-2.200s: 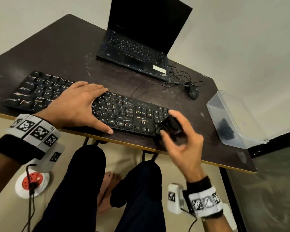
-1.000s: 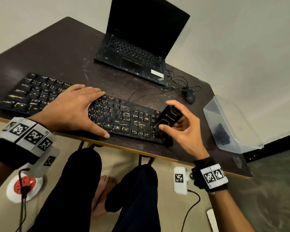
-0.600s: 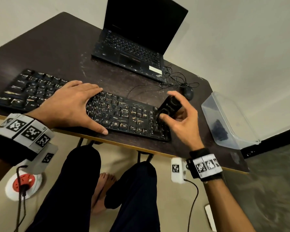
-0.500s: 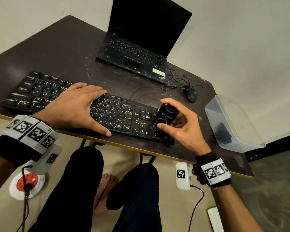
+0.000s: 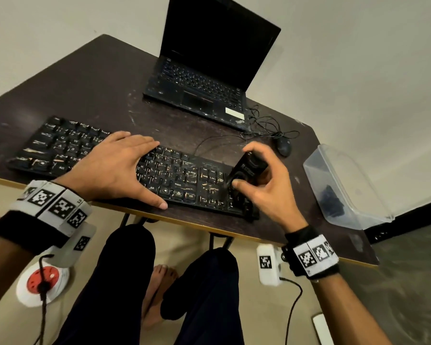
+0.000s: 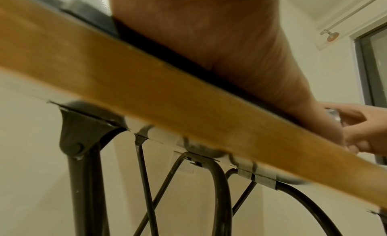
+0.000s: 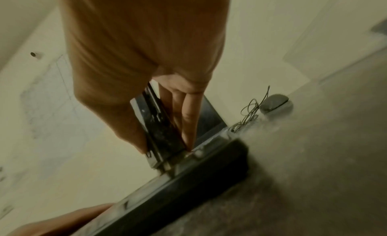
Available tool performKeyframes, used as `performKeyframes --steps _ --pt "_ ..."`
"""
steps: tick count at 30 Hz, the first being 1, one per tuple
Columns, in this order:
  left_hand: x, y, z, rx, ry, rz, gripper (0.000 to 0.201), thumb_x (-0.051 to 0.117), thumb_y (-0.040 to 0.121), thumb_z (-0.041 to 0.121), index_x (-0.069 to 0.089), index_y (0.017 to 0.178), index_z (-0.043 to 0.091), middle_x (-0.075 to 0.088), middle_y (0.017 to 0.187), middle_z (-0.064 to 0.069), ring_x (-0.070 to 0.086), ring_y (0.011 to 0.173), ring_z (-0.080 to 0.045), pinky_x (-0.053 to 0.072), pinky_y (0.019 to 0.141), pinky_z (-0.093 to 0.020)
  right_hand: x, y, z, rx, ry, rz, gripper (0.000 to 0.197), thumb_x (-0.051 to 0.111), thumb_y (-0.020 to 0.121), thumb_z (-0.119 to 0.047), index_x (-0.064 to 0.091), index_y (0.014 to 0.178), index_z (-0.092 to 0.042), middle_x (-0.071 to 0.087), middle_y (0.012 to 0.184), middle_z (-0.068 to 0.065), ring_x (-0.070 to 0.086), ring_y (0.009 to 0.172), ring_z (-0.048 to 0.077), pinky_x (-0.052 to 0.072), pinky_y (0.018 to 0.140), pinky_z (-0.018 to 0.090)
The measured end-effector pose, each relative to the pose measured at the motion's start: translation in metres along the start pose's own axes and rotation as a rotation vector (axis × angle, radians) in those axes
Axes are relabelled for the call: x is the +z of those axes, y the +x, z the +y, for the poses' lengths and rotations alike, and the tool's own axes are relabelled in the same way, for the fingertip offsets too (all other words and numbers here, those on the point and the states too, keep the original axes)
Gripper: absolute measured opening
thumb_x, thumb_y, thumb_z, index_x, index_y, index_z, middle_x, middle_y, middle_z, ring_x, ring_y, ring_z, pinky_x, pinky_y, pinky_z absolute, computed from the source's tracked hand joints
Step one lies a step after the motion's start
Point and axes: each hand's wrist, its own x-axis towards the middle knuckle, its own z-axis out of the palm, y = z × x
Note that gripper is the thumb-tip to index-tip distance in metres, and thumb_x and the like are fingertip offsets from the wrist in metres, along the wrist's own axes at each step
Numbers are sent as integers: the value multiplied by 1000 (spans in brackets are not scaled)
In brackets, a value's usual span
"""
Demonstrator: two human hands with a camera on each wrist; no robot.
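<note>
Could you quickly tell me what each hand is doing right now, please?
Left hand: open, resting flat on the keyboard.
Right hand: closed around a small black device at the keyboard's right end.

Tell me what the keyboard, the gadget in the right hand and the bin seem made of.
Keyboard: matte black plastic, its keycaps worn and smeared. Gadget in the right hand: probably hard black plastic, semi-gloss, with a printed logo and pale glints on its edge. Bin: clear, slightly frosted plastic; dark contents show through its wall.
</note>
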Motion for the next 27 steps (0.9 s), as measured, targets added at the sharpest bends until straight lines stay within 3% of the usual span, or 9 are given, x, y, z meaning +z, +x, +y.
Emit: performKeyframes --steps 2,4,8,13,16,18,20,24,27 --pt "1 -1 -1 -1 -10 12 160 45 31 114 27 164 26 29 169 6 22 155 -13 2 130 -31 -1 2 0 -3 -36 -32 62 87 79 3 58 128 -23 65 119 -13 66 106 5 55 89 21" --pt "0 0 -1 4 -18 6 160 46 31 114 28 163 25 30 169 6 22 155 -13 3 130 -32 -6 8 3 44 -89 50 62 87 79 -1 55 126 -25 66 111 -16 68 101 0 58 82 20" --pt "0 -1 -1 0 -19 -3 160 45 31 114 26 164 26 29 169 7 21 156 -11 2 130 -32 -5 4 0 35 -164 -18 60 85 80 -5 52 123 -30 69 101 -10 73 91 13 63 82 36" --pt "-1 -1 0 4 -23 6 160 45 32 113 27 164 25 29 169 6 20 155 -12 -2 128 -29 -14 6 4 100 -115 52 59 86 81 -1 52 122 -25 66 101 -15 69 94 -3 58 75 21" --pt "1 -3 0 5 -20 20 159 46 32 113 28 163 24 29 169 6 21 155 -13 -2 126 -27 -7 -1 -1 58 -100 -32 58 85 82 -1 53 124 -25 67 102 -12 73 94 12 65 79 34" --pt "0 -2 0 3 -34 17 159 46 33 113 28 163 24 29 169 6 20 155 -13 -2 125 -27 -9 4 4 85 -122 21 59 85 82 -2 53 124 -27 68 101 -18 73 94 7 65 82 38" --pt "-2 -1 1 5 -27 7 159 46 33 113 26 164 25 27 170 6 19 155 -12 -2 126 -27 -11 7 5 112 -120 74 59 85 81 -2 53 123 -27 66 100 -26 70 94 0 64 80 35" --pt "-1 -3 0 -6 -27 2 160 46 32 113 26 164 26 27 169 7 19 156 -13 -2 127 -28 -5 4 -3 33 -115 -79 56 85 82 -4 53 122 -27 66 102 -10 72 90 19 65 77 46" --pt "-5 -2 4 -3 -31 0 159 48 33 112 25 164 25 26 170 7 17 156 -12 -6 122 -23 -13 14 3 98 -105 4 56 84 82 0 52 122 -24 68 103 -10 72 92 5 64 76 31"
